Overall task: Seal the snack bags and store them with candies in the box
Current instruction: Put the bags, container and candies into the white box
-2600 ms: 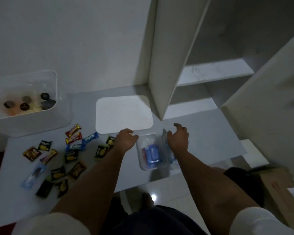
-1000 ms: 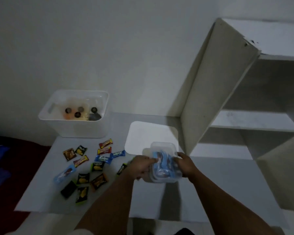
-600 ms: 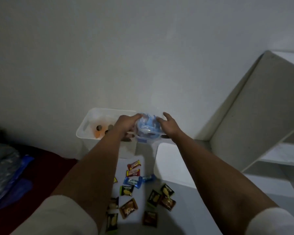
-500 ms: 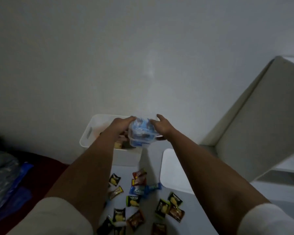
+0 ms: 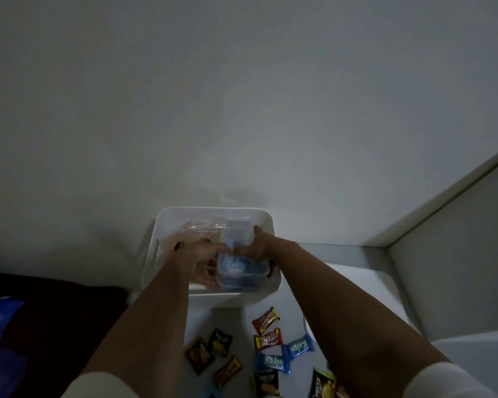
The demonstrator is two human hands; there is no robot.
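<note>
Both hands hold a small clear container [image 5: 242, 272] with blue packets inside it, lowered within the rim of the white box [image 5: 167, 222] that stands against the wall at the far edge of the tabletop [image 5: 357, 285]. The left hand [image 5: 202, 261] grips the container's left side with its fingers curled round the wall, and the right hand [image 5: 255, 248] clasps the right side, thumb raised near the upper edge. The two hands sit close together, nearly touching above the container. Inside the box, behind the hands, lies some crinkled clear plastic [image 5: 204, 225], too dim and blurred to make out further. On the tabletop just in front of the box lie scattered wrapped candies: two red and yellow ones [image 5: 266, 330], two blue ones [image 5: 285, 354], and several dark ones with yellow print [image 5: 219, 341] nearer the lower edge of the view. A flat white lid [image 5: 365, 282] lies to the right of the box, partly under the right forearm. Pale sleeves cover both upper arms.
</note>
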